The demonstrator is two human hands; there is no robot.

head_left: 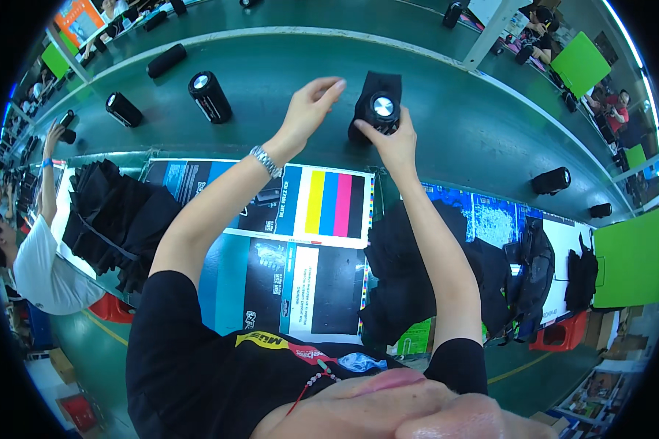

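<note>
My right hand (397,143) is wrapped round a black cylindrical speaker (385,108) with a shiny round end, over the green conveyor belt. Dark flat material, perhaps a cloth pouch (383,82), shows just behind the speaker; whether it encloses any of it I cannot tell. To the left, my left hand (311,106) is raised above the belt, fingers stretched out and nothing visible in them. Two more speakers, one upright (210,96) and one farther left (124,110), stand on the belt. A pile of black cloth pouches (117,223) lies left of my left forearm.
Printed sheets (300,212) cover the worktop before me. More black cloth (403,271) lies under my right forearm. A speaker lies on its side (167,61) on the belt, another (551,181) at right. A co-worker in white (51,267) reaches over the belt at left.
</note>
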